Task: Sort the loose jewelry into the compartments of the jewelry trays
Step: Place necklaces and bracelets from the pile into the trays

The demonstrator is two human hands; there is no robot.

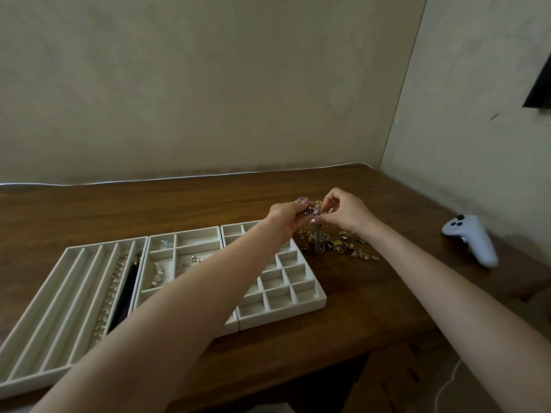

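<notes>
Above the pile (337, 247) right of the trays (324, 299), left hand (286, 218) and right hand (347, 213) met, both pinching one clump (313, 210), open table (378, 296) stretched right to the controller (471, 239).

Dark wooden table (357, 329) pushed up against the wall. Three cream jewelry trays (283, 315) sit side by side on it, touching, toward the left. Just right of them is a scattered pile of loose jewelry (337, 248), and a white game controller (471, 238) lies well apart near the right edge.
</notes>
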